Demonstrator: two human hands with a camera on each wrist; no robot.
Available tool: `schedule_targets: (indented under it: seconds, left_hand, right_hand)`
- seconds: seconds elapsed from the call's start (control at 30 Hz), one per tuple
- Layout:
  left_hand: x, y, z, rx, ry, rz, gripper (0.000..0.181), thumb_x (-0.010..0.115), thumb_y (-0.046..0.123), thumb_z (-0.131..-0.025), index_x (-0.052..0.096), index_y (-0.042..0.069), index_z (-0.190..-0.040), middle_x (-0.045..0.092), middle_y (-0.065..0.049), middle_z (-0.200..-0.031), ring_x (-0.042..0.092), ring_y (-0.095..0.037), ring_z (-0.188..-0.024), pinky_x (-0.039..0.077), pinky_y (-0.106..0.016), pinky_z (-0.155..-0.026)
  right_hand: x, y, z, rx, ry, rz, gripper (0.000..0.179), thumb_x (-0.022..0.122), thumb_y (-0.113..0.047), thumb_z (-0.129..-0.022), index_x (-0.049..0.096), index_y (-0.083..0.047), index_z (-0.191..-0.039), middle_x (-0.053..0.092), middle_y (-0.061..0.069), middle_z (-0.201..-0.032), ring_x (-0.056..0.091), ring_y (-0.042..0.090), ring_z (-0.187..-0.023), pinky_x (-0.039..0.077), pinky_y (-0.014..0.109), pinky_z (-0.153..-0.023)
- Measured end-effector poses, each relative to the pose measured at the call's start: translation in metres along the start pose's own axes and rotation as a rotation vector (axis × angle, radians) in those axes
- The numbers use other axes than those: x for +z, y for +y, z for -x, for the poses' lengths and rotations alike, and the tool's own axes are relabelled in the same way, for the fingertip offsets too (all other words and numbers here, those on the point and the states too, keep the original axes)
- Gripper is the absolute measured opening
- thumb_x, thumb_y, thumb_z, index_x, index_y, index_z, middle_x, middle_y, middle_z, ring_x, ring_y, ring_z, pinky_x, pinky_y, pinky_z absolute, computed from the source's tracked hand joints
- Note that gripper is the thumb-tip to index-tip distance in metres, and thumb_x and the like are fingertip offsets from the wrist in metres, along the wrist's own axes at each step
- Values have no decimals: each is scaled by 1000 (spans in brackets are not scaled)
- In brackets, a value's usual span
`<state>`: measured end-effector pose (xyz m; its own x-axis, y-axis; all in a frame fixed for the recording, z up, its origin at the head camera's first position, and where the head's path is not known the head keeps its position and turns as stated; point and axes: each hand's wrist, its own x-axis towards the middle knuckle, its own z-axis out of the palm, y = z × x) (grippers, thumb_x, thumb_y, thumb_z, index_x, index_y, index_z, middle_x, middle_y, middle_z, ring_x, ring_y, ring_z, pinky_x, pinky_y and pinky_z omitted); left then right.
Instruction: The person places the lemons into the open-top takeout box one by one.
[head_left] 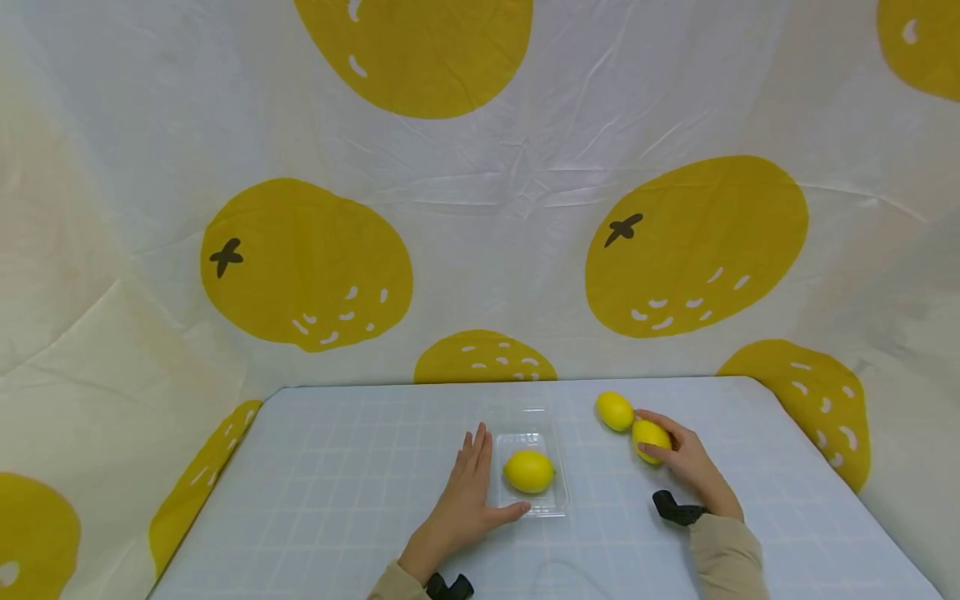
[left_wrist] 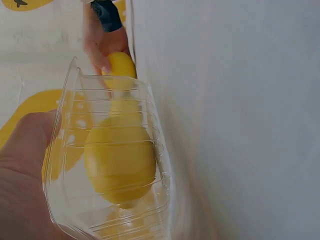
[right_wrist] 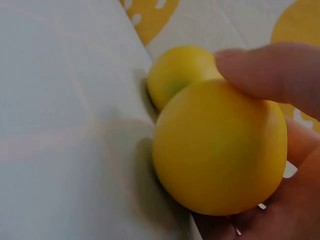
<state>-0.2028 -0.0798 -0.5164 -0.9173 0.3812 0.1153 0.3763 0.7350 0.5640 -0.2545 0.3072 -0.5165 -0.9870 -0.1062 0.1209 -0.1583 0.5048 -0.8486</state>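
Note:
A clear plastic box [head_left: 557,503] stands on the table with one yellow lemon [head_left: 529,472] inside it. My left hand [head_left: 463,502] rests at the box's left side, fingers straight along it and thumb stretched along the near edge. To the right, my right hand [head_left: 692,463] grips a second lemon [right_wrist: 220,150] between thumb and fingers, low at the table surface. Just beyond that one lies a third lemon [head_left: 615,411], touching or nearly touching it. The lemon in the box also shows through the clear wall in the left wrist view.
The table [head_left: 360,483] wears a pale checked cloth. Behind it hangs a white curtain [head_left: 495,275] printed with big yellow fruit. Dark camera mounts [head_left: 678,508] sit on both wrists. A thin pale cable-like line curves near the table's front.

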Motion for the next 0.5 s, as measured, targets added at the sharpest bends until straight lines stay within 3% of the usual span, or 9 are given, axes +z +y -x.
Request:
schedule_targets:
  seconds: [0.07,0.13,0.27,0.4,0.5]
  left_hand:
    - [1,-1,0,0,1,-6,119,66,70,-80,8,1,-158,-5,-10,-167,-3,-35,-151,9,-54,-119]
    - [1,-1,0,1,3,-9,119,66,70,-80,8,1,-158,-5,-10,-167,-2,-35,-151,9,-54,-119]
    - [1,-1,-1,-2,1,-5,119,66,70,-81,7,2,-159,-6,-9,-167,-3,-35,-151,9,-55,-119]
    - [2,-1,-1,-10,-6,-5,119,66,70,-81,6,3,-159,-7,-8,-167,-4,-34,-151,9,-55,-119]
    - [2,-1,-1,-11,-6,-6,119,66,70,-81,5,4,-159,-7,-8,-167,-4,-34,-151,9,-55,-119]
  right_hand:
    - [-4,0,3,-5,-43,13,65,72,-22,-92,45,-10,-149,43,20,-151,38,36,-134,32,25,-102]
    - [-8,-2,7,-1,-83,10,70,73,-21,-90,40,-11,-152,40,21,-152,38,36,-133,35,25,-100]
    - [-15,-6,13,19,-141,-15,79,75,-19,-88,34,-10,-155,37,24,-153,41,33,-129,38,14,-94]
    - [-20,-7,17,36,-158,-37,85,78,-16,-85,32,-7,-155,33,27,-154,42,36,-130,40,10,-90]
    - [-20,-5,17,44,-148,-26,85,80,-17,-84,34,-5,-154,33,28,-153,43,42,-129,43,13,-89]
